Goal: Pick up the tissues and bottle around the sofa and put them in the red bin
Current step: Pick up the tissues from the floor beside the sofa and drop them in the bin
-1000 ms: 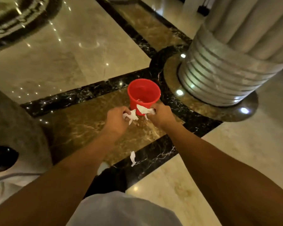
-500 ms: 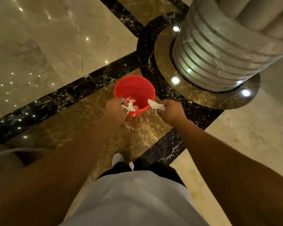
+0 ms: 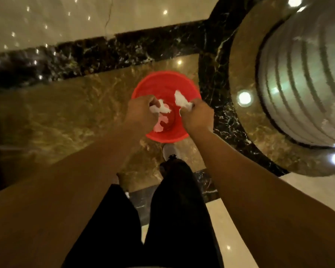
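Both hands over the red bin (image 3: 163, 84), which stands on the brown marble floor (image 3: 66, 117). Left hand (image 3: 141, 113) at the bin's 8 o'clock, fist closed on a crumpled tissue (image 3: 159, 109) sticking out toward 3 o'clock. Right hand (image 3: 198, 117) at 4 o'clock, pinching a second tissue (image 3: 181, 100) that points to 11 o'clock. More tissue (image 3: 160, 125) lies inside the bin bottom. Column base (image 3: 302, 89) at the bin's 3 o'clock.

tissue-filled hands (image 3: 141, 111) above red bin (image 3: 162, 82)
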### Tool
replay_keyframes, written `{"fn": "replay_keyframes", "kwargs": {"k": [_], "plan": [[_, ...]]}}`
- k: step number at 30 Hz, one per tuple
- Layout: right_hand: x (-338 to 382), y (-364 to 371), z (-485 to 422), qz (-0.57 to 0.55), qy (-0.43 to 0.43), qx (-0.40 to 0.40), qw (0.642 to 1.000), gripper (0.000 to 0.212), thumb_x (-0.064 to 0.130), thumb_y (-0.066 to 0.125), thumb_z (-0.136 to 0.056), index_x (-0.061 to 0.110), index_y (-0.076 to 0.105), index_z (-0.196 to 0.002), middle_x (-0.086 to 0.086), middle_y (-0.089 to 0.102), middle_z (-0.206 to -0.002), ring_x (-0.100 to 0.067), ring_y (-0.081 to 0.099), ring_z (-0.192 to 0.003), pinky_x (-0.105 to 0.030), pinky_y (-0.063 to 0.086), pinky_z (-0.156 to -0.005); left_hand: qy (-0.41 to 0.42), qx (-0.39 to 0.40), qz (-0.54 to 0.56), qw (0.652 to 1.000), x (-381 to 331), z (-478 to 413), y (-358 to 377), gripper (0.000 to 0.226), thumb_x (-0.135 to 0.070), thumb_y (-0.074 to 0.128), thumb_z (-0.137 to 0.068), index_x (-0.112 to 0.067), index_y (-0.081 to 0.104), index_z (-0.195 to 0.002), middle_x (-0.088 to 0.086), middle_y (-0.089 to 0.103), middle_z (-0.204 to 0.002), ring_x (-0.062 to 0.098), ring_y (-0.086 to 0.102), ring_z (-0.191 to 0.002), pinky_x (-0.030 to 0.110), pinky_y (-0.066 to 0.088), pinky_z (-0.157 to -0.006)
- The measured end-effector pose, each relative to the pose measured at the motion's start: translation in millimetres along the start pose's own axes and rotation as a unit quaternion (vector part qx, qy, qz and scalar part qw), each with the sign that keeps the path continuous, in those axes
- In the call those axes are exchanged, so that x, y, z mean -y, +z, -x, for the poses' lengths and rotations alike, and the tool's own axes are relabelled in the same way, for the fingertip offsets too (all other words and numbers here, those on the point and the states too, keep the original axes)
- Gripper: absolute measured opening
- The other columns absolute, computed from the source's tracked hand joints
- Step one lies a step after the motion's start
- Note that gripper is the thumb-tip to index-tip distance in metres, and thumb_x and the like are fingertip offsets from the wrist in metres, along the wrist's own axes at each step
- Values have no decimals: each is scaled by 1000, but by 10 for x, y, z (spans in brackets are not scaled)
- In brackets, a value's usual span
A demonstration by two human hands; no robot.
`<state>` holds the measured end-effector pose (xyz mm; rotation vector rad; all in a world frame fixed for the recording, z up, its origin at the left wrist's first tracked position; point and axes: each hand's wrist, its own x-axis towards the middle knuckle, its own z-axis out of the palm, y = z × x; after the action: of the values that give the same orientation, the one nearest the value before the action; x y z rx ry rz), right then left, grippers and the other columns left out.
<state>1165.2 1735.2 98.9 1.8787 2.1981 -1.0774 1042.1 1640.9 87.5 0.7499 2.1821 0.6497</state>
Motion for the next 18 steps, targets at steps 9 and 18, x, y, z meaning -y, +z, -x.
{"fn": "replay_keyframes", "kwargs": {"k": [9, 18], "plan": [[-941, 961, -1490, 30, 66, 80, 994, 61, 24, 70, -80, 14, 43, -135, -12, 51, -129, -30, 54, -116, -43, 48, -99, -161, -71, 79, 981, 923, -902, 1542, 60, -13, 73, -73, -22, 55, -129, 12, 61, -124, 29, 58, -112, 30, 46, -88], [-1148, 1979, -78, 112, -44, 332, 936, 23, 21, 61, -86, 8, 61, -105, -15, 68, -96, -32, 66, -91, -32, 54, -75, -407, -98, 149, 896, 2220, 906, 1827, 40, -19, 75, -77, -20, 61, -115, 10, 66, -116, 25, 63, -101, 27, 44, -81]]}}
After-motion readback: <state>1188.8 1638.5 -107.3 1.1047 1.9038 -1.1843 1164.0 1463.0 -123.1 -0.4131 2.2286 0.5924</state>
